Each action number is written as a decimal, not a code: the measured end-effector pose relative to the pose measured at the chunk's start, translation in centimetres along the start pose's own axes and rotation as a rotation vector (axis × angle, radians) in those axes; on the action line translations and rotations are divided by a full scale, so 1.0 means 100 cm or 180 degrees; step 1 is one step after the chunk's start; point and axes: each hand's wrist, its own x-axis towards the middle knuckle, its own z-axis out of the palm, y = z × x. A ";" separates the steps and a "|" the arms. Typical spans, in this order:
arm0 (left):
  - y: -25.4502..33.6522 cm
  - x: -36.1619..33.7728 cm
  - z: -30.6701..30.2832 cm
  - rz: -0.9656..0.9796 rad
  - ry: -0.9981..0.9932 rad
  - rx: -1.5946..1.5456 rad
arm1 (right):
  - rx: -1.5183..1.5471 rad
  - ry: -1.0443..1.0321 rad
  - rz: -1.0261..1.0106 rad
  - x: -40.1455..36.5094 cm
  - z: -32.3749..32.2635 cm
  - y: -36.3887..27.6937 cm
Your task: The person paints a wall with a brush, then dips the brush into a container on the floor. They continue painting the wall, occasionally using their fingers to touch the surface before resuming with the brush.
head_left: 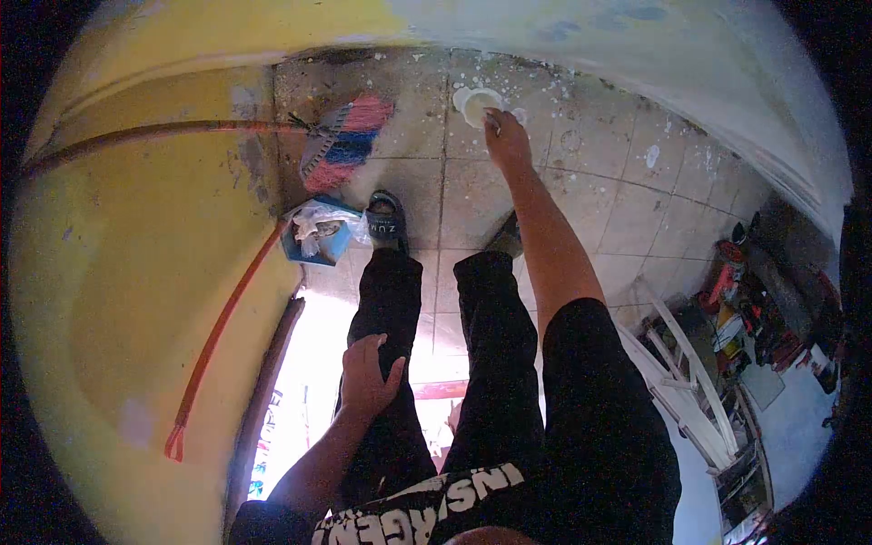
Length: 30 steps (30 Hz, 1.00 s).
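Note:
My right hand (506, 141) reaches down to the floor by the far wall. Its fingers are drawn together at the near edge of a round, pale container (476, 105) with whitish contents. What the fingertips grip, if anything, is hidden. White smears lie on the floor around the container. My left hand (368, 377) lies on my thigh in black trousers (389, 295), thumb apart from the fingers, holding nothing.
A broom (350, 141) with pink and blue bristles lies left of the container. A blue dustpan (313, 238) holding plastic and debris stands beside my sandal (385, 218). Tiled floor (590, 213) has white splatters. Wooden pieces (690, 386) and clutter lie at the right.

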 end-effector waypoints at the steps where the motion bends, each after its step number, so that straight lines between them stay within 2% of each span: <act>1: 0.001 0.001 0.000 0.0039 0.0060 0.0033 | -0.0005 -0.0105 -0.0010 -0.002 0.003 0.000; 3: 0.003 0.003 -0.003 -0.0016 0.0003 0.0025 | -0.0011 -0.0206 -0.0021 -0.003 0.008 -0.001; 6: 0.007 0.004 -0.004 -0.0055 -0.0064 0.0066 | 0.0193 -0.0019 -0.0061 -0.005 0.010 -0.002; 8: 0.009 0.004 -0.004 -0.0040 -0.0085 0.0114 | 0.0725 0.0282 0.0274 -0.006 0.010 0.001; 10: 0.010 0.004 -0.003 0.0000 -0.0063 0.0100 | 0.0862 0.0371 0.0335 -0.007 0.007 0.008; 15: 0.009 0.006 -0.001 -0.0087 -0.0119 0.0019 | 0.1342 0.0760 0.0368 -0.022 -0.021 -0.006; 17: 0.006 0.006 0.002 0.0012 -0.0070 0.0026 | 0.1393 0.0526 0.1041 -0.029 -0.036 -0.014; 21: 0.011 0.007 0.004 0.0006 -0.0049 -0.0006 | 0.1822 0.0699 0.0993 -0.041 -0.037 -0.006; 23: 0.015 0.009 0.002 0.0059 -0.0040 -0.0004 | 0.2101 0.0656 0.1246 -0.046 -0.036 0.000; 30: 0.036 0.016 0.001 0.0269 0.0077 0.0143 | 0.1559 0.0548 0.0876 -0.055 -0.048 -0.015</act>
